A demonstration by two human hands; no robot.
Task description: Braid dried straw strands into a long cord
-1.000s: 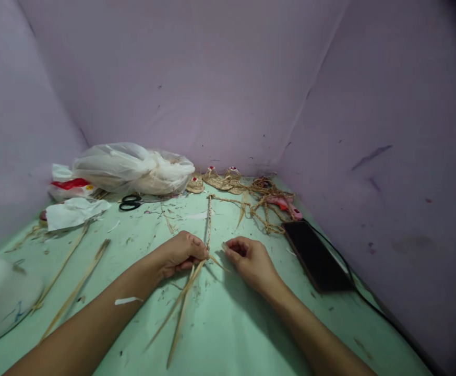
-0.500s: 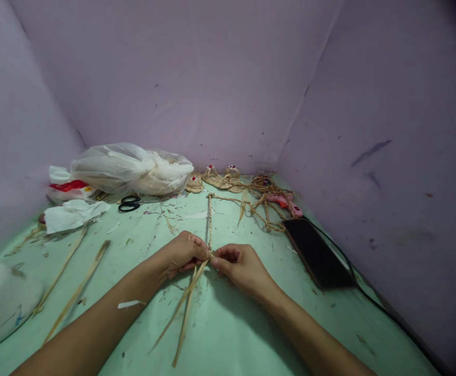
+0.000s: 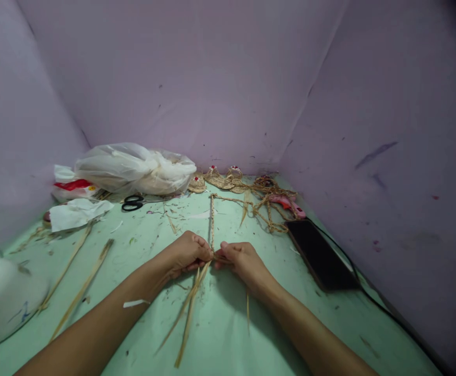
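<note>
A thin straw braid (image 3: 212,222) runs straight down from the far side of the green table to my fingers. My left hand (image 3: 191,251) is closed, pinching the braid's near end between thumb and fingers. Loose flat straw strands (image 3: 190,308) hang from that point toward me. Just to the right, my right hand (image 3: 241,261) is closed on a straw strand, pulled out sideways from the braid. The tail of a strand sticks out below this hand. The exact grip of the fingertips is partly hidden.
Behind lie a knotted plastic bag (image 3: 134,168), small woven slippers (image 3: 220,180) and a tangle of braided cord (image 3: 269,203). Black-handled scissors (image 3: 133,203) sit left of centre. A phone (image 3: 322,256) with a cable lies right. Straw strips (image 3: 83,287) and a white bowl (image 3: 9,303) are left.
My right hand has drawn a strand out to the right, away from the braid's end, and its tail now shows below the hand. My left hand keeps its pinch. The view has shifted slightly.
</note>
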